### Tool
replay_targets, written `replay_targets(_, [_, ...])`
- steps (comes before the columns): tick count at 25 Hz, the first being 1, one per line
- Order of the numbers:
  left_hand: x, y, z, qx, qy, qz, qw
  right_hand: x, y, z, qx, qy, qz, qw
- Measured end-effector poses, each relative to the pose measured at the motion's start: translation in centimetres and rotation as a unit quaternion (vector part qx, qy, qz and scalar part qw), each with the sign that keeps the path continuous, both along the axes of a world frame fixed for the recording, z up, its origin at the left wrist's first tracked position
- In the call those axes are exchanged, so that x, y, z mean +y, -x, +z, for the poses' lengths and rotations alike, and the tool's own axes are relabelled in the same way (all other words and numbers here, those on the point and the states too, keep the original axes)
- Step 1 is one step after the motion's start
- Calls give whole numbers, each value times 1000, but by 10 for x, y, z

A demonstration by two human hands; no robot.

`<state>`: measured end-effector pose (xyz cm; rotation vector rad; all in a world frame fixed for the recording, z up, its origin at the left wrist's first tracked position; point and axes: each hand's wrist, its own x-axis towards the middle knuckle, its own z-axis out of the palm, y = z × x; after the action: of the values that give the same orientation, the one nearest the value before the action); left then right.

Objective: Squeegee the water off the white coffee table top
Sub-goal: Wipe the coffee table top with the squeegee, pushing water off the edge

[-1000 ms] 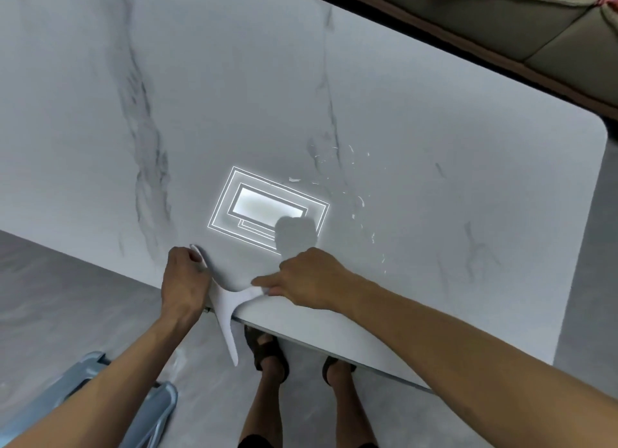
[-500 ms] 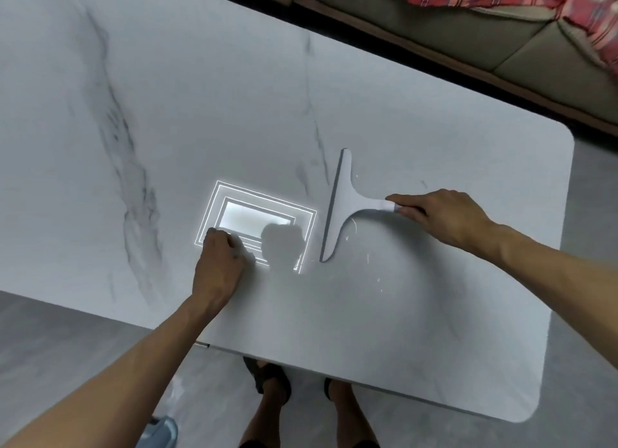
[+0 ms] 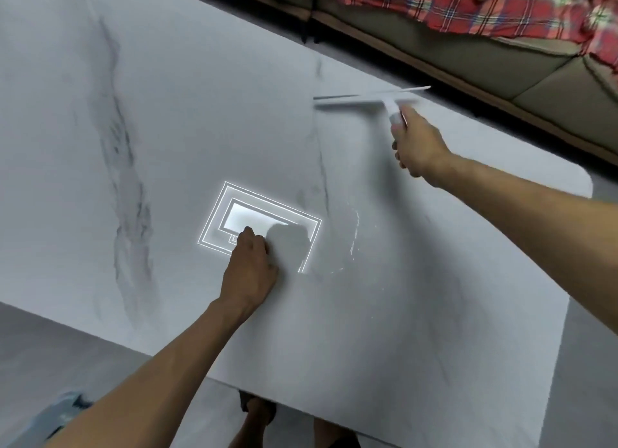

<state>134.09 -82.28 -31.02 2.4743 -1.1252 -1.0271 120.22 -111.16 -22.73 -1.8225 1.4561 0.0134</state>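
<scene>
The white marble-veined coffee table top (image 3: 167,130) fills most of the view. My right hand (image 3: 416,146) grips the handle of a white squeegee (image 3: 364,100), whose blade lies crosswise near the table's far edge. My left hand (image 3: 252,267) rests knuckles-down on the table near the front, fingers curled with nothing in them. A thin trail of water beads (image 3: 354,237) glints just right of my left hand. The bright rectangle (image 3: 254,220) beside that hand is a ceiling light's reflection.
A sofa (image 3: 501,66) with a red plaid blanket (image 3: 485,9) runs along the far side of the table. Grey floor (image 3: 50,354) lies in front, my sandalled feet (image 3: 257,411) show under the near edge, and a pale blue object (image 3: 57,411) sits at bottom left.
My right hand carried the squeegee from the near edge to the table's middle, then out to the far edge, turning its blade crosswise. My left hand let go of it and settled on the table.
</scene>
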Motion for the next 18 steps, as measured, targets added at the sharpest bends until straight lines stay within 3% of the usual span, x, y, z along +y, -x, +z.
replay_targets(3, [-14, 9, -10, -26, -40, -38, 998, -30, -53, -6, -4, -12, -15, 1000])
replay_targets(5, [-18, 16, -15, -47, -69, -81, 993, -34, -58, -19, 37, 16, 49, 998])
replay_targets(9, [-32, 22, -15, -52, -116, -86, 988, 3, 18, -22, 78, 58, 199, 975])
replay_targets(13, [-44, 21, -12, -29, -156, -87, 983, 53, 123, 0, 157, -6, 291, 944])
replay_targets(16, [-48, 22, -12, -24, -177, -85, 980, 68, 170, 26, 193, -61, 306, 931])
replay_targets(18, [-51, 21, -10, -17, -183, -74, 980, 53, 171, 36, 166, -43, 269, 948])
